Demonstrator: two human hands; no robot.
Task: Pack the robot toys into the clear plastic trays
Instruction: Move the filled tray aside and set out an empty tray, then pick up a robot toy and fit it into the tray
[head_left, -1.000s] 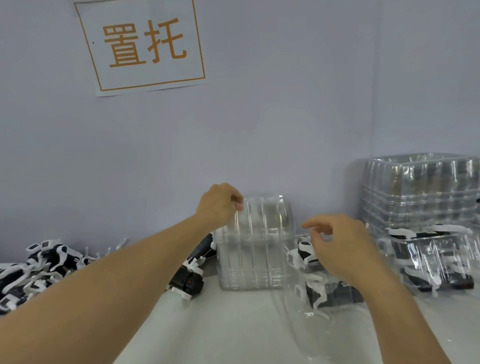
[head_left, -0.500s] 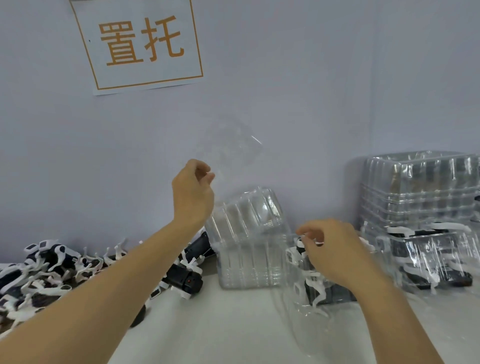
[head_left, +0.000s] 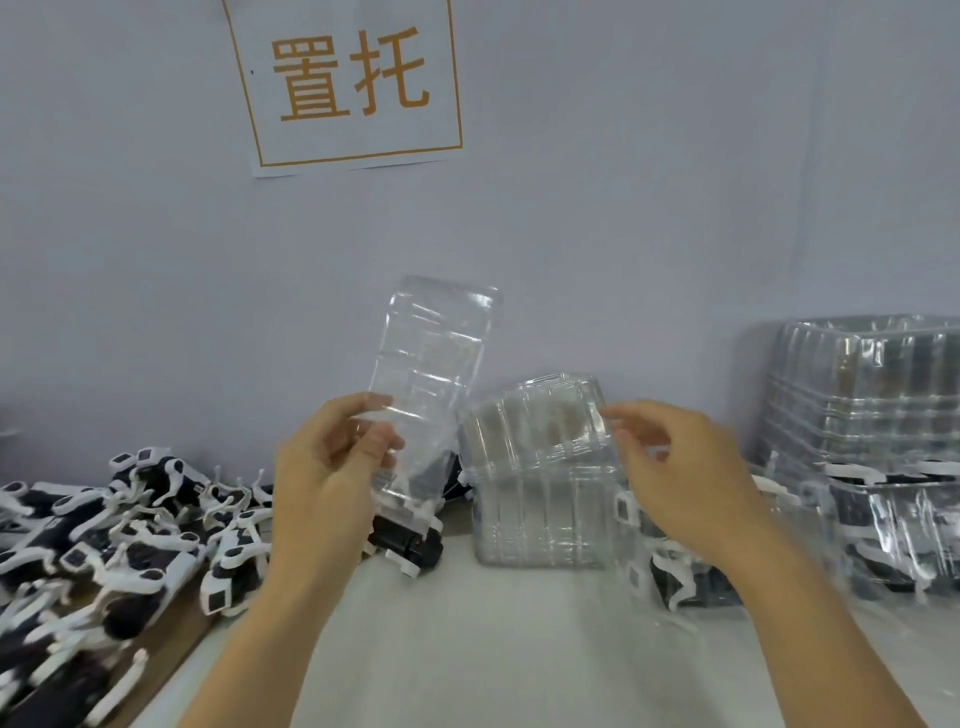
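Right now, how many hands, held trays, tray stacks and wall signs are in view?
Hands: 2, left hand, right hand
Held tray: 1
Tray stacks: 2, centre stack, right stack
Wall sign: 1
Total: 6

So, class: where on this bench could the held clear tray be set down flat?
Free: the white bench top in front of the tray stack, between both forearms. Crowded: robot toys piled left, packed trays right.

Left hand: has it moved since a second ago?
Yes. The left hand has come off the tray stack, leftward and toward the camera, pinching one clear tray.
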